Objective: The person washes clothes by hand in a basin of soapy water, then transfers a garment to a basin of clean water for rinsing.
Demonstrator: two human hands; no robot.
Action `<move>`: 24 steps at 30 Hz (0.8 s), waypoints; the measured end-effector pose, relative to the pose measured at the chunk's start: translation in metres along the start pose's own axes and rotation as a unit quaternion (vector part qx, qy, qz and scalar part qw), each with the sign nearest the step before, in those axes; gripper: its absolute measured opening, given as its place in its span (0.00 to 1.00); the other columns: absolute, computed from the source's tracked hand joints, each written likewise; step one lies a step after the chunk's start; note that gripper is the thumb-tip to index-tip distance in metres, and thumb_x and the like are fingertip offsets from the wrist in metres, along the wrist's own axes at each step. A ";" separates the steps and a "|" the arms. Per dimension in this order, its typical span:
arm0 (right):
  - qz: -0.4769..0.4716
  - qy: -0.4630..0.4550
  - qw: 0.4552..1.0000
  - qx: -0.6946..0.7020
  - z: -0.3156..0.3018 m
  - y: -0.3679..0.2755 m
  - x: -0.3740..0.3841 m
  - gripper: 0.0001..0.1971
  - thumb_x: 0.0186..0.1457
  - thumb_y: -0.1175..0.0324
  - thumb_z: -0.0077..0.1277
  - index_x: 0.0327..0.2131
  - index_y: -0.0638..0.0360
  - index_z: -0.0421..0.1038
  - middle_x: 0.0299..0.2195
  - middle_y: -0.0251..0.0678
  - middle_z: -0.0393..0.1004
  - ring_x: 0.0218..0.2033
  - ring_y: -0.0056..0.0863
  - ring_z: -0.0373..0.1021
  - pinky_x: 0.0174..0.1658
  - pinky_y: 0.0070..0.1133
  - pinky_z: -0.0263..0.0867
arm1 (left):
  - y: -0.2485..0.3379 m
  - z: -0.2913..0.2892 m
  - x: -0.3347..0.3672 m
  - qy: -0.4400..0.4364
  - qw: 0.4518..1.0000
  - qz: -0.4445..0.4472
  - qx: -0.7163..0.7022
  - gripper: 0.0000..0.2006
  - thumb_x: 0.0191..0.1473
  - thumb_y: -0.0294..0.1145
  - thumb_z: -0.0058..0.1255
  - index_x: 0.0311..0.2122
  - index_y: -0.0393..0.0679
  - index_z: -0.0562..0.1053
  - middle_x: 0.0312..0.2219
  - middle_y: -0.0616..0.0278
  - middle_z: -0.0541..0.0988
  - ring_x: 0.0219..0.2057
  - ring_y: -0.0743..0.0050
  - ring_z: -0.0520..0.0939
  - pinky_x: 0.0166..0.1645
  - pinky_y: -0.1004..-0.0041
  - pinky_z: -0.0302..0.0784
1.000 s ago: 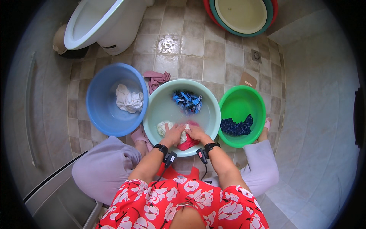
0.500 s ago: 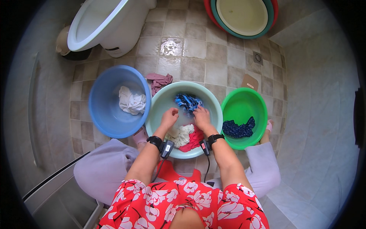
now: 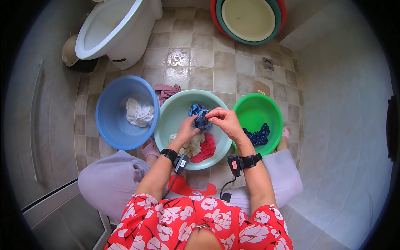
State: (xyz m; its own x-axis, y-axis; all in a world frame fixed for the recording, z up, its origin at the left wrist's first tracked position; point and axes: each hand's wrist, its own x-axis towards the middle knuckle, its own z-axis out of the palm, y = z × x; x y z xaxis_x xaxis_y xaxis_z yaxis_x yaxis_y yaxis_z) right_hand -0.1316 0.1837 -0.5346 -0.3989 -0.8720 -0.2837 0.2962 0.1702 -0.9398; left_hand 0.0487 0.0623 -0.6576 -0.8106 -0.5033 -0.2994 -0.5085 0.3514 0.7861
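Observation:
A pale green basin (image 3: 166, 139) stands in front of me, with a blue and black patterned cloth (image 3: 196, 109) bunched toward its far side. My right hand (image 3: 226, 122) is raised over the basin's right part, thumb and fingertips pinched on the cloth's edge. At the cloth's left side, my left hand (image 3: 188, 129) is curled, thumb and fingers around its edge. Part of the cloth is hidden behind the fingers. Nearer me in the same basin lie a cream-white cloth (image 3: 192, 146) and a red cloth (image 3: 205, 149), side by side.
A blue basin (image 3: 106, 112) holding white cloth (image 3: 139, 113) stands left; a green basin (image 3: 260, 107) with dark blue speckled cloth (image 3: 258, 135) stands right. Mauve cloth (image 3: 166, 91) lies on the tiles. Farther off are a toilet (image 3: 129, 41), stacked basins (image 3: 250, 21) and a floor drain (image 3: 268, 63).
My right hand has lifted and turned inward, now pinching the patterned cloth. My left hand has moved to the cloth's left side. The view has shifted slightly.

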 end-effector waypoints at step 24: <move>-0.038 0.067 0.989 0.126 -0.031 -0.027 -0.068 0.09 0.55 0.75 0.49 0.39 0.60 0.76 0.32 0.26 0.75 0.30 0.11 0.64 0.34 0.11 0.59 | 0.097 -0.040 0.000 -0.022 0.978 -0.005 -0.207 0.09 0.59 0.27 0.41 0.42 0.36 0.69 0.34 0.67 0.74 0.36 0.83 0.72 0.44 0.80 0.68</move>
State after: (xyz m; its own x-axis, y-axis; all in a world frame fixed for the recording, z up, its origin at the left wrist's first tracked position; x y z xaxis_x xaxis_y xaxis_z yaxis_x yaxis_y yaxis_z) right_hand -0.1395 0.2525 -0.4959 -0.5355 -0.8061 -0.2519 0.4611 -0.0292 -0.8869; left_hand 0.0112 0.0647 -0.5601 -0.8224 -0.4671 -0.3248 -0.3631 -0.0087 0.9317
